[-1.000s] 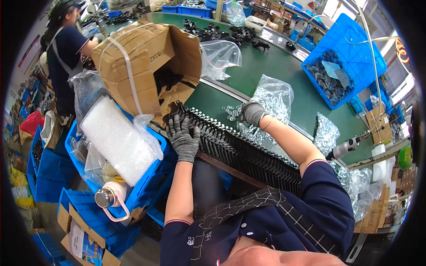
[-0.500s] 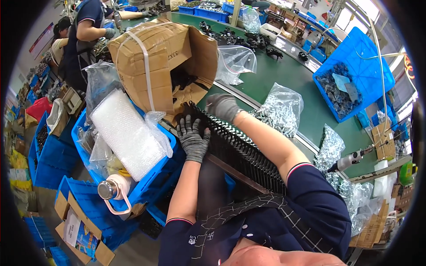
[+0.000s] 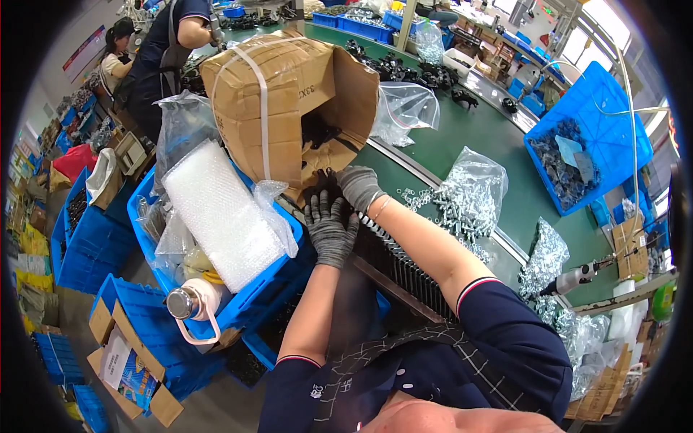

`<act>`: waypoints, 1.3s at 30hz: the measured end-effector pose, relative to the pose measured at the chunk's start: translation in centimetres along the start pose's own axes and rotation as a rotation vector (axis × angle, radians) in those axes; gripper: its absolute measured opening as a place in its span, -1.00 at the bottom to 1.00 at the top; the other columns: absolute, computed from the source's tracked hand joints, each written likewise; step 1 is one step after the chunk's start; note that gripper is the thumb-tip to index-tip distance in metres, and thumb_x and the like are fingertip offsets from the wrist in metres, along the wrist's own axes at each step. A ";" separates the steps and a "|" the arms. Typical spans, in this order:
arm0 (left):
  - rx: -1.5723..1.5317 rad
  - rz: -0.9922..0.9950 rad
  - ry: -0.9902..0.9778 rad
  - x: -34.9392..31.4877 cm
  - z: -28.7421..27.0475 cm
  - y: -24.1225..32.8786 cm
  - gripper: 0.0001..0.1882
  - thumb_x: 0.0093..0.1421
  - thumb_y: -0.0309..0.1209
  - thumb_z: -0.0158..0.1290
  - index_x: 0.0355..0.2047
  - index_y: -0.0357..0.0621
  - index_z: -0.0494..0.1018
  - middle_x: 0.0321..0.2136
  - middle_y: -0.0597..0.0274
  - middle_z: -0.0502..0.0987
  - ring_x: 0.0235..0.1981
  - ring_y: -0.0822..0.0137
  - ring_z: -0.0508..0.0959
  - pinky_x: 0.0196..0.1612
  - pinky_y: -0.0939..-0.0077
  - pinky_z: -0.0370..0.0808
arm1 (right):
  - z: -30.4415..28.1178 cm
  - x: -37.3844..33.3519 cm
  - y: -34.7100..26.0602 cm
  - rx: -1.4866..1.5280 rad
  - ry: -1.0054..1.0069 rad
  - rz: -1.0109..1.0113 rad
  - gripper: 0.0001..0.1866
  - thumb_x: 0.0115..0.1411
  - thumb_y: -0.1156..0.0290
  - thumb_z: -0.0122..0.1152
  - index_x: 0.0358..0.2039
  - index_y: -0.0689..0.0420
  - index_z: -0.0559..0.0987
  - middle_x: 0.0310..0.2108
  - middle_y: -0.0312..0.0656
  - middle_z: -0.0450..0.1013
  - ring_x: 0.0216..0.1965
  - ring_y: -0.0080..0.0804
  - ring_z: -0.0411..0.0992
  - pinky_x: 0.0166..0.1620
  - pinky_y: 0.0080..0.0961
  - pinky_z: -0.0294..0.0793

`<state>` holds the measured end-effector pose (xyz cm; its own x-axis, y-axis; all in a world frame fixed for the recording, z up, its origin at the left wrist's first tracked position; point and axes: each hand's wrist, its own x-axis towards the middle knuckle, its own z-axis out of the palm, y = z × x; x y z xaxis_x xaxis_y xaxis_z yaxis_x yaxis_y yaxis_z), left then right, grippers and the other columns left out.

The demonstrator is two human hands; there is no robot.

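My left hand [image 3: 331, 229], in a striped grey glove, lies at the far end of a long row of black parts [image 3: 408, 270], its fingers stretched out over them. Metal pieces line the row's right edge. Beside it, my right hand [image 3: 361, 189], gloved alike, has its fingers bent in at the same end; what they hold, if anything, is hidden. Just beyond both hands stands an open cardboard box [image 3: 242, 119] with black parts [image 3: 317, 130] inside. To the right, a clear bag of metal fasteners [image 3: 473, 187] spills loose pieces onto the green bench.
A blue crate [image 3: 289, 252] holding bubble wrap [image 3: 224, 209] and a bottle [image 3: 189, 303] is at my left. A tilted blue bin [image 3: 613, 130] stands right, with a power tool [image 3: 574, 278] nearer. A co-worker [image 3: 162, 58] stands far left.
My right hand has come closer to my left, and my left fingers have drawn together somewhat. The whole view has shifted slightly, moving the surroundings rightward and down.
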<state>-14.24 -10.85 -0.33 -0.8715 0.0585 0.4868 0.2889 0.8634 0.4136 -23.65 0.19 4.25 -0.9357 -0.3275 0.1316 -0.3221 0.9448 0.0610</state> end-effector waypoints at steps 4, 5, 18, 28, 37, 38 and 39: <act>0.017 0.018 0.024 -0.5 0.1 -0.2 -0.44 0.07 -0.01 0.05 0.00 -0.06 0.46 0.21 -0.09 0.25 0.29 -0.08 0.10 0.34 -0.03 -0.16 | -1.5 0.5 -0.3 -0.019 -0.055 -0.009 -0.81 0.10 0.35 0.10 -0.35 0.05 0.66 -0.39 -0.12 0.59 -0.32 -0.17 0.58 -0.38 -0.21 0.53; 0.020 0.017 0.030 -0.5 0.2 -0.3 -0.45 0.07 -0.02 0.05 0.00 -0.06 0.46 0.21 -0.09 0.25 0.29 -0.08 0.11 0.34 -0.03 -0.15 | -1.9 0.7 -0.5 -0.016 -0.120 -0.003 -0.80 0.09 0.39 0.09 -0.33 0.03 0.66 -0.38 -0.13 0.59 -0.33 -0.18 0.58 -0.40 -0.20 0.53; 0.030 0.016 0.017 -0.4 0.7 -0.3 -0.41 0.06 0.02 0.04 0.02 -0.07 0.44 0.23 -0.06 0.23 0.30 -0.05 0.10 0.34 -0.04 -0.17 | -1.1 -0.8 -1.1 -0.094 0.041 0.073 -0.70 0.16 0.20 0.12 -0.20 0.13 0.53 -0.23 -0.12 0.52 -0.13 -0.17 0.47 -0.12 -0.21 0.41; 0.049 0.009 -0.004 -0.5 0.6 -0.2 -0.42 0.07 0.00 0.04 0.05 -0.01 0.39 0.27 -0.01 0.17 0.32 -0.04 0.07 0.33 -0.01 -0.15 | -1.4 -0.6 -1.3 -0.002 -0.043 0.101 -0.61 0.11 0.17 0.13 -0.14 0.16 0.46 -0.19 -0.07 0.50 -0.12 -0.16 0.47 -0.08 -0.19 0.36; 0.047 0.002 0.005 -0.4 0.6 -0.1 -0.42 0.06 -0.01 0.05 0.04 0.00 0.39 0.28 0.00 0.15 0.31 -0.05 0.07 0.33 -0.01 -0.15 | -0.9 0.4 -0.7 -0.009 -0.143 0.104 -0.60 0.15 0.10 0.09 -0.13 0.14 0.47 -0.23 -0.09 0.52 -0.19 -0.16 0.49 -0.08 -0.15 0.33; 0.046 0.000 0.001 -0.4 0.5 -0.1 -0.42 0.06 -0.01 0.05 0.04 0.00 0.39 0.28 0.00 0.15 0.31 -0.05 0.07 0.33 -0.01 -0.15 | -0.7 0.2 -0.8 -0.008 -0.145 0.102 -0.60 0.15 0.10 0.09 -0.13 0.14 0.47 -0.23 -0.09 0.52 -0.19 -0.16 0.49 -0.08 -0.15 0.33; 0.045 -0.002 -0.002 -0.4 0.5 -0.1 -0.42 0.06 -0.01 0.05 0.05 0.00 0.38 0.28 0.00 0.15 0.31 -0.05 0.08 0.33 -0.01 -0.15 | -0.5 -0.1 -0.9 -0.036 -0.064 0.093 -0.62 0.16 0.11 0.08 -0.15 0.13 0.48 -0.24 -0.10 0.53 -0.19 -0.16 0.49 -0.07 -0.15 0.32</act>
<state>-14.13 -10.74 -0.92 -0.8730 0.0582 0.4843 0.2695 0.8851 0.3794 -23.20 -0.63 4.71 -0.9688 -0.2361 0.0749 -0.2295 0.9694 0.0872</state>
